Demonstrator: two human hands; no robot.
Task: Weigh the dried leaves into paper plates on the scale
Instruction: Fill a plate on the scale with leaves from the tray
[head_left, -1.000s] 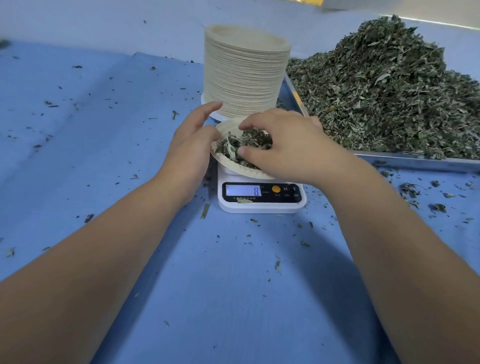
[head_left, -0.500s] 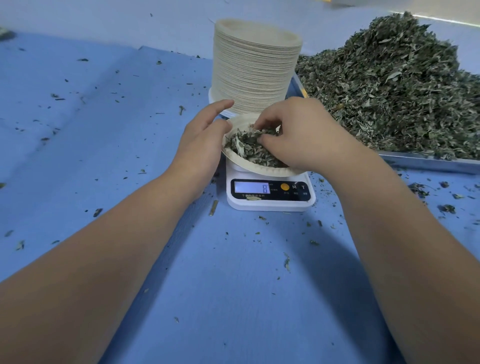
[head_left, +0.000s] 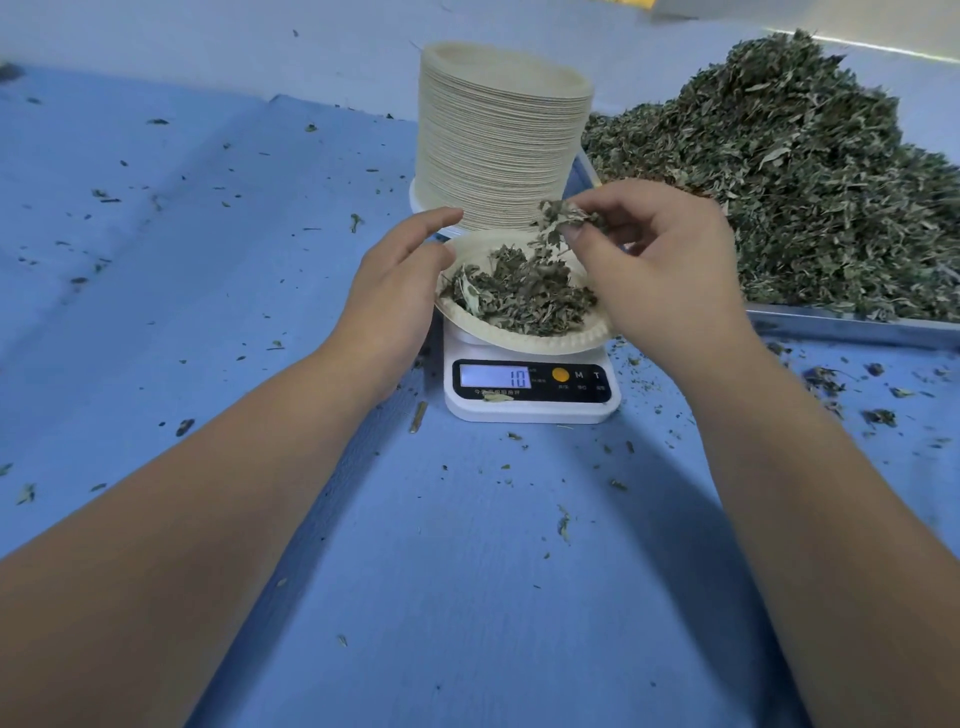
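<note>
On the white scale (head_left: 530, 402) near the middle of the blue table (head_left: 467, 571) sat one paper plate (head_left: 519, 340), shallow, cream and crimped at the rim. It held a loose mound of dried leaves (head_left: 524, 296), grey-green, curled and brittle-looking. The display (head_left: 496, 376) read 10. The right hand (head_left: 660, 260) hovered just above the plate's far side, its grip narrow, thumb and fingertips pinching a small tuft of leaves (head_left: 563, 218). The left hand (head_left: 395, 291) lay with fingers loosely straight at the plate's left rim, its grip wide and holding nothing; whether it touched the rim could not be told. The step in hand looked like trimming the portion to weight. The next move probably called for a light touch, dropping or withholding a few crumbs at a time while watching the display. Behind stood a tall stack of plates (head_left: 501, 140), and to the right a heap of leaves (head_left: 810, 182) filled a metal tray (head_left: 852, 327).
</note>
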